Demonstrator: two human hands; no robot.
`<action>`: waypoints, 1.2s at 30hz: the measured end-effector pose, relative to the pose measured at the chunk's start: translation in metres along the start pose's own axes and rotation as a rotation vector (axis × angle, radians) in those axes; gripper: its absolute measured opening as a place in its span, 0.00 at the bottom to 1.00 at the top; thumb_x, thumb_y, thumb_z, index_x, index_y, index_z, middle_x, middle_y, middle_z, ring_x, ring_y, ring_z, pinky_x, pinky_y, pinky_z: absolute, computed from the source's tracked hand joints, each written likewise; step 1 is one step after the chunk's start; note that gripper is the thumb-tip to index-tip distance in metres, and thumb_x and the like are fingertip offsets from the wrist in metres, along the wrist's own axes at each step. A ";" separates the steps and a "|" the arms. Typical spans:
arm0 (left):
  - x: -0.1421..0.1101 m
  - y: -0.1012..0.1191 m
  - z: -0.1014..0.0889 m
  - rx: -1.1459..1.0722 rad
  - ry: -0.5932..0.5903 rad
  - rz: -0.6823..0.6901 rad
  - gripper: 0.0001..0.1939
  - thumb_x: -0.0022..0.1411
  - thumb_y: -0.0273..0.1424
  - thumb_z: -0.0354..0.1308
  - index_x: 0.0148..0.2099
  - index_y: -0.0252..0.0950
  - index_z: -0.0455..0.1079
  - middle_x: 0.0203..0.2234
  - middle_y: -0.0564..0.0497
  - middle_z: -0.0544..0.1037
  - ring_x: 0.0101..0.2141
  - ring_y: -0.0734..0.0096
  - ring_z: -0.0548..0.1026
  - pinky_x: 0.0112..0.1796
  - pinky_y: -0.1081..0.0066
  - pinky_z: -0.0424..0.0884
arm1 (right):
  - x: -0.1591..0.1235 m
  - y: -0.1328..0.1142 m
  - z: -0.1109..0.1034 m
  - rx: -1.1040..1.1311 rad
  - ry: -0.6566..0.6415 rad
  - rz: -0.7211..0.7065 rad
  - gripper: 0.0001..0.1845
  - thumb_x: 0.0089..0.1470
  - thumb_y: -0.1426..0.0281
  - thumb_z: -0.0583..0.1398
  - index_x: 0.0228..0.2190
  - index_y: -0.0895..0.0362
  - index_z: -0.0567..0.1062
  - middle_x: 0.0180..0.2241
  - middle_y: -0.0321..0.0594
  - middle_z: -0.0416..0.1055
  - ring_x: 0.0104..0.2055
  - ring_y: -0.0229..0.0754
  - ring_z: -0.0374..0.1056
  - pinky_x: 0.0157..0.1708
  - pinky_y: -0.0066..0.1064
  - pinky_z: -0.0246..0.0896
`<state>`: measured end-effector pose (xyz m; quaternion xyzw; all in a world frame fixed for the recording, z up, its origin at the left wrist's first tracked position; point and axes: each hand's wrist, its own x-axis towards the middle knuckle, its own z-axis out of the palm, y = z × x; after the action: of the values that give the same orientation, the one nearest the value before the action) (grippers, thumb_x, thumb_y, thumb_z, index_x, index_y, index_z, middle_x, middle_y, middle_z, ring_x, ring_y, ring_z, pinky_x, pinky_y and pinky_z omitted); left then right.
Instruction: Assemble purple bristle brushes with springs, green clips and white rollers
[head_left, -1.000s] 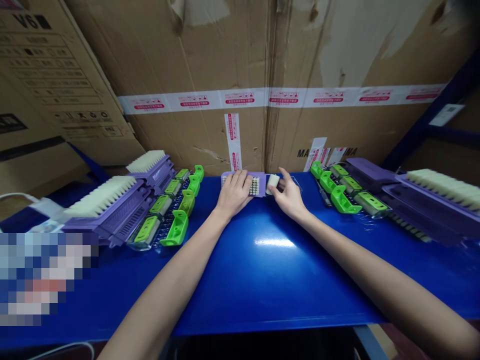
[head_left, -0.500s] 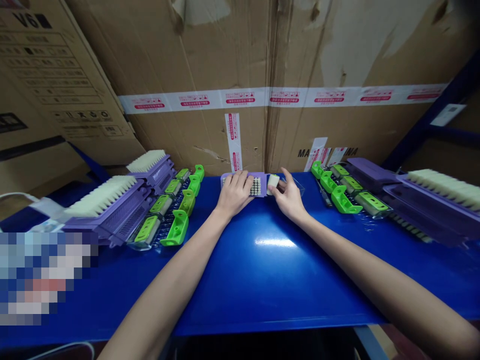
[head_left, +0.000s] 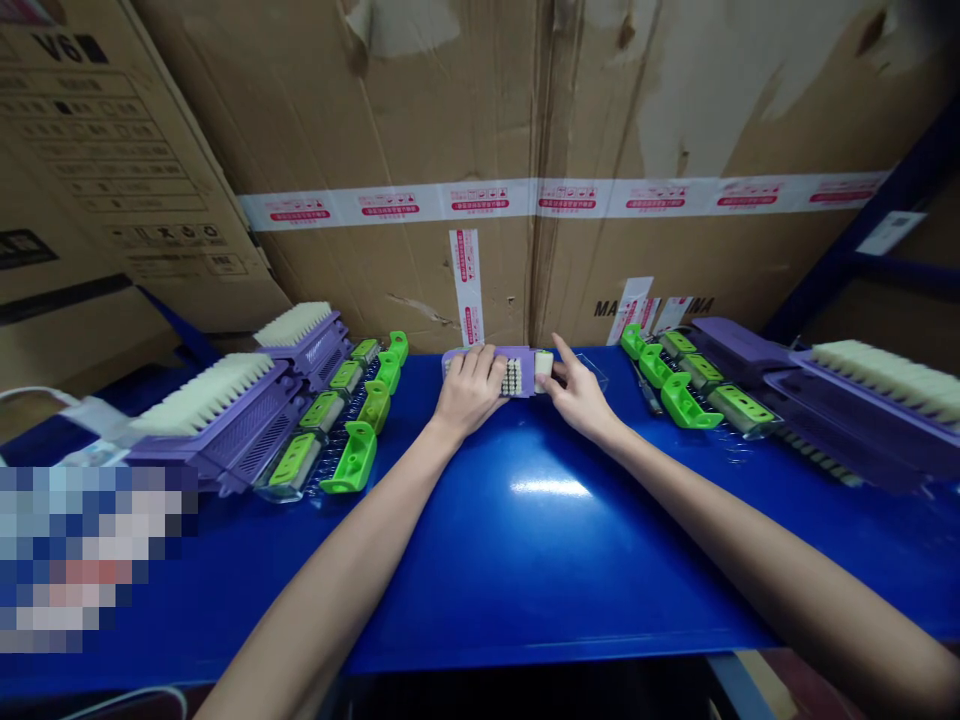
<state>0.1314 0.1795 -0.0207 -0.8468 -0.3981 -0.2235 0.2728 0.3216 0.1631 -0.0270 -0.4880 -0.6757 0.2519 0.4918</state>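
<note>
Near the back of the table lies a purple brush [head_left: 529, 372] with rows of pale bristle tufts. My left hand [head_left: 471, 385] is closed over its left part, hiding much of it. My right hand [head_left: 579, 395] pinches a small cream bristle block [head_left: 543, 371] between the thumb and a finger, with the index finger raised. The block sits against the right end of the brush. Whether it is seated there I cannot tell. Behind my right hand, a clear plastic piece [head_left: 596, 370] is partly hidden.
Purple brushes with white bristles [head_left: 202, 395] stand at the left, beside green clips [head_left: 352, 458] and green-topped blocks [head_left: 296, 460]. At the right are more green clips [head_left: 686, 402], blocks [head_left: 742, 408] and purple brushes [head_left: 892, 385]. A large cardboard box [head_left: 420, 270] closes off the back.
My right hand has shifted slightly left, bringing the cream block up against the end of the brush and straightening it. My left hand has stayed on the brush.
</note>
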 end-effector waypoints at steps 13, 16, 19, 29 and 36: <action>-0.002 -0.002 0.003 -0.041 0.117 0.001 0.15 0.66 0.25 0.44 0.51 0.38 0.66 0.54 0.40 0.71 0.56 0.56 0.66 0.49 0.55 0.59 | 0.000 -0.023 -0.001 0.654 -0.148 0.527 0.24 0.60 0.54 0.48 0.48 0.58 0.66 0.39 0.51 0.76 0.38 0.48 0.74 0.39 0.43 0.71; -0.003 -0.003 0.008 -0.021 0.167 0.005 0.15 0.66 0.25 0.44 0.51 0.38 0.67 0.53 0.39 0.72 0.56 0.56 0.67 0.49 0.55 0.60 | 0.000 -0.030 -0.006 0.697 -0.184 0.578 0.24 0.61 0.55 0.47 0.49 0.59 0.66 0.37 0.51 0.75 0.37 0.47 0.74 0.40 0.42 0.70; -0.003 -0.004 0.014 0.041 0.277 0.044 0.13 0.66 0.25 0.45 0.49 0.37 0.67 0.50 0.39 0.74 0.53 0.57 0.69 0.47 0.56 0.61 | 0.001 -0.033 -0.007 0.757 -0.124 0.636 0.21 0.62 0.59 0.48 0.49 0.60 0.66 0.33 0.49 0.75 0.33 0.44 0.74 0.41 0.39 0.69; -0.003 -0.003 0.016 0.183 0.459 0.096 0.09 0.64 0.25 0.49 0.45 0.36 0.67 0.46 0.40 0.76 0.48 0.57 0.72 0.43 0.57 0.60 | 0.000 -0.036 -0.010 0.835 -0.097 0.696 0.17 0.60 0.62 0.55 0.47 0.59 0.67 0.30 0.47 0.75 0.32 0.43 0.74 0.38 0.35 0.70; -0.004 -0.003 0.013 0.068 0.319 0.051 0.11 0.64 0.25 0.49 0.48 0.37 0.67 0.49 0.38 0.74 0.51 0.55 0.70 0.44 0.57 0.61 | -0.003 -0.037 -0.002 0.612 -0.009 0.555 0.24 0.56 0.55 0.58 0.51 0.54 0.65 0.38 0.46 0.76 0.36 0.45 0.73 0.34 0.39 0.71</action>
<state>0.1290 0.1877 -0.0319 -0.8007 -0.3352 -0.3345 0.3669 0.3081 0.1453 0.0029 -0.4820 -0.4145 0.5661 0.5248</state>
